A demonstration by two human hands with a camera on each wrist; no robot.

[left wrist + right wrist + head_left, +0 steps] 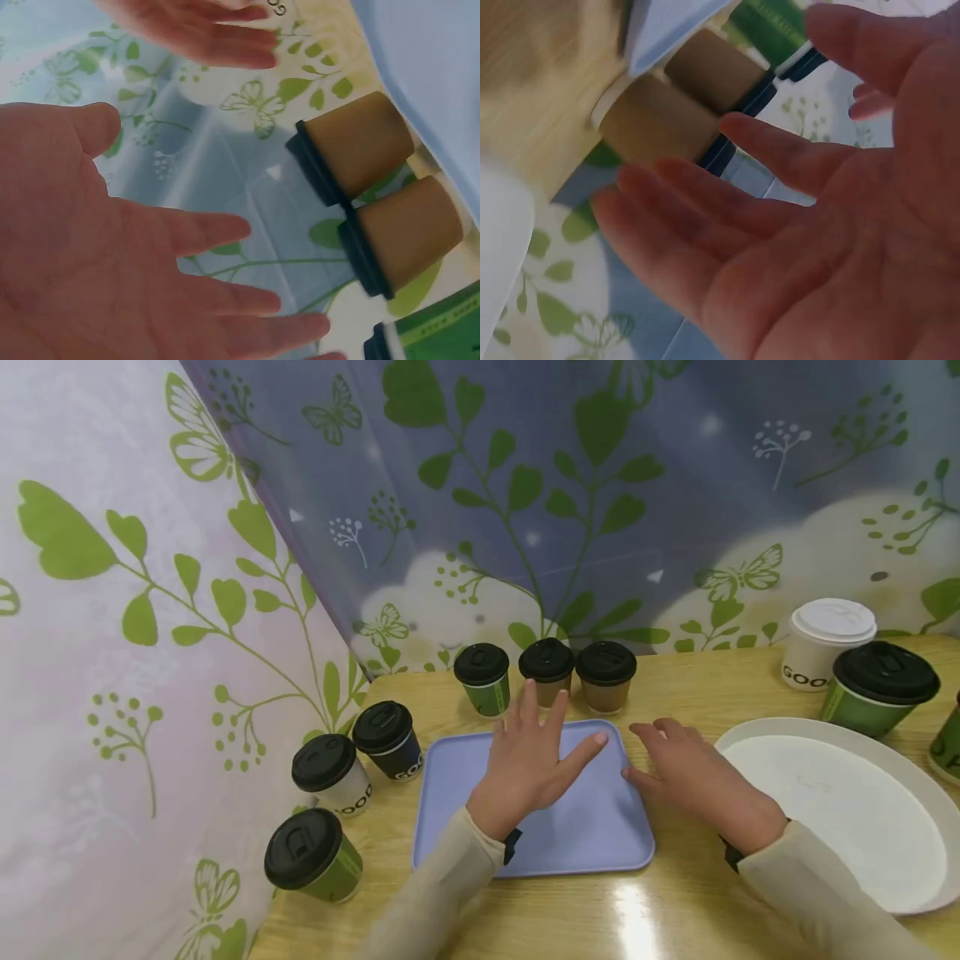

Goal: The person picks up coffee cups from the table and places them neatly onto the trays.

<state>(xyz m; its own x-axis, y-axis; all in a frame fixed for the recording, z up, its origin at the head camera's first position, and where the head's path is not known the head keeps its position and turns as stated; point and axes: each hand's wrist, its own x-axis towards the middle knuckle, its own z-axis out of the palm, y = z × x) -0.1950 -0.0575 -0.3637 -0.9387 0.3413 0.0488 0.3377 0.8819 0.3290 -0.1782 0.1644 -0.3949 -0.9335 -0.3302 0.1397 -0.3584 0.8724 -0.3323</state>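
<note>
My left hand (523,768) is held over the blue rectangular tray (600,827), fingers spread and holding nothing. Just past the tray's right edge hovers my right hand (678,777), its fingers relaxed and no object in them. Behind the tray stand a green cup (487,693) with a black lid and two brown cups, one (606,693) at the right and the other (553,692) partly hidden by my left fingertips. The left wrist view shows my left palm (135,262) apart from the brown cups (409,232). My right palm (817,240) looks equally bare in the right wrist view.
Left of the tray stand a dark blue cup (388,743), a white cup (333,777) and a green cup (322,864), all black-lidded. A round white tray (832,810) lies at the right. Beyond it are a white-lidded cup (821,647) and green cups (870,706). Patterned cloth (525,527) hangs behind.
</note>
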